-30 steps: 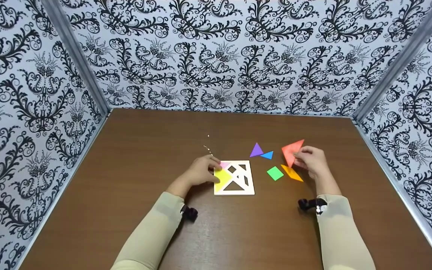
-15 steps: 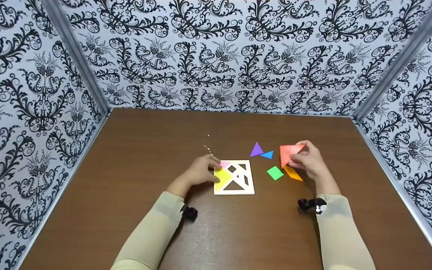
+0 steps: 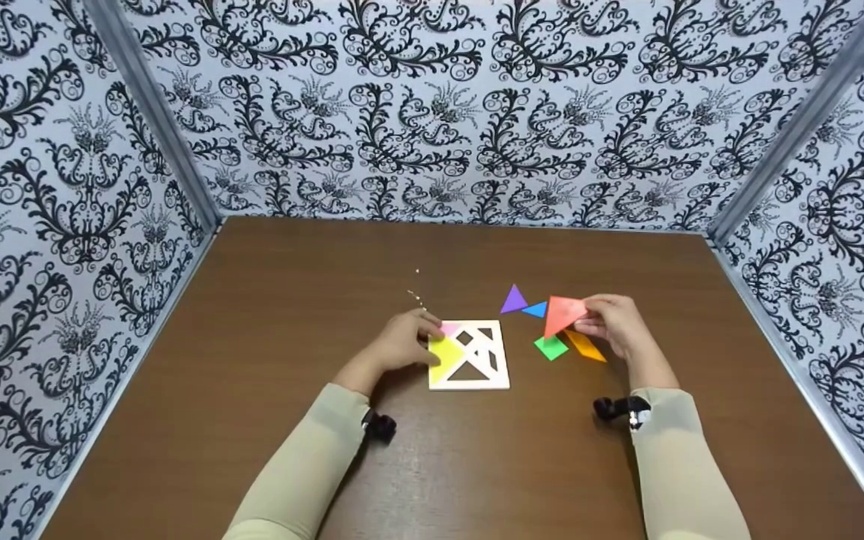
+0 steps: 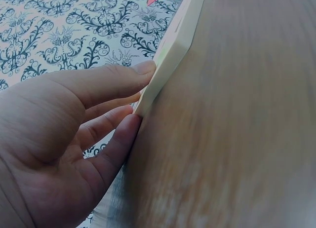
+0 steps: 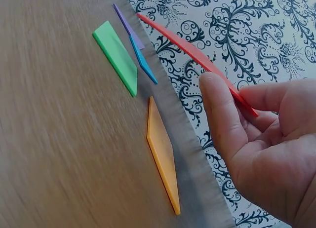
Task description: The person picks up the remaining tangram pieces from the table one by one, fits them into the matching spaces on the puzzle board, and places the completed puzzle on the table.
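My right hand (image 3: 610, 322) pinches a red triangle tangram piece (image 3: 563, 315) between thumb and fingers. It is raised off the table, as the right wrist view shows. From the head view it overlaps the far corner of a green square (image 3: 552, 348). With my left hand (image 3: 402, 343) I hold the left edge of a white tangram board (image 3: 505, 373), thumb and fingertips against its side in the left wrist view. A yellow triangle (image 3: 444, 355) and a pink piece (image 3: 448, 328) lie in the board; its other cutouts show brown table.
An orange parallelogram (image 3: 586, 346) lies below my right hand. Further back are a purple triangle (image 3: 514, 300) and a blue triangle (image 3: 536, 309), close together. Patterned walls (image 3: 432, 112) enclose the brown table (image 3: 312, 277) at the back and sides.
My right hand has turned the red triangle and carried it left, from beside the orange parallelogram to over the green square's edge. My left hand and the board stay put.
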Tool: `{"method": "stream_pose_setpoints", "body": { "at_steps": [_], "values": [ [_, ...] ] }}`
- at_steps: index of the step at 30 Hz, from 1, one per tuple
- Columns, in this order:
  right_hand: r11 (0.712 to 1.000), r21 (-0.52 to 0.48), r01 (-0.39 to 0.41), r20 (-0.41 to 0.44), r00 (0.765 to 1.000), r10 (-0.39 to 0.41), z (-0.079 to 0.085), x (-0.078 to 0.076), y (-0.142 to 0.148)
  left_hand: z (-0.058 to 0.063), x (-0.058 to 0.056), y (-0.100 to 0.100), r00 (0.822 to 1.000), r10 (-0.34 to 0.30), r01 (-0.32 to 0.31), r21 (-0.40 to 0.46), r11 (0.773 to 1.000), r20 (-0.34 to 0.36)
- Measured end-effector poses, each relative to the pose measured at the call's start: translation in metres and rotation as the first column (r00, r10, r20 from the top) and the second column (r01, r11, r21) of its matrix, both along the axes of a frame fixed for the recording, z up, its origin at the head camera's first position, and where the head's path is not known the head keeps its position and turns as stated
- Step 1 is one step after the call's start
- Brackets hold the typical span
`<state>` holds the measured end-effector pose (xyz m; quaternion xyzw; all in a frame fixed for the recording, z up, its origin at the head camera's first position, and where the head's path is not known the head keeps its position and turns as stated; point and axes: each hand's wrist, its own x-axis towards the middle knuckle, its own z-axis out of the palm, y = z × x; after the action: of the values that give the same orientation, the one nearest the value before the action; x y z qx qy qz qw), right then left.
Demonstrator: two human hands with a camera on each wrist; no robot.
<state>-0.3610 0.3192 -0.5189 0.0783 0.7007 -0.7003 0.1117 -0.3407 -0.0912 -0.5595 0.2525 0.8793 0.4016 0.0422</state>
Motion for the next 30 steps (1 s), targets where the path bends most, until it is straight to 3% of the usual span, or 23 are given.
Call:
{"method": "stream_pose_setpoints", "body": {
  "at_steps": [6, 21, 30],
  "values": [
    [1.0, 0.021, -0.01, -0.019, 1.0, 0.01, 0.001, 0.003, -0.003, -0.001, 0.0, 0.0, 1.0, 0.015, -0.015, -0.008, 1.0, 0.008],
    [0.997, -0.06, -0.051, -0.092, 0.995, 0.045, 0.001, 0.004, -0.011, 0.001, 0.001, 0.002, 0.999, 0.02, -0.02, -0.007, 1.0, 0.04],
    [0.997, -0.05, -0.056, -0.099, 0.994, 0.05, 0.004, 0.006, -0.027, 0.003, -0.001, 0.001, 0.999, 0.039, -0.039, -0.022, 0.999, -0.021]
  ]
}}
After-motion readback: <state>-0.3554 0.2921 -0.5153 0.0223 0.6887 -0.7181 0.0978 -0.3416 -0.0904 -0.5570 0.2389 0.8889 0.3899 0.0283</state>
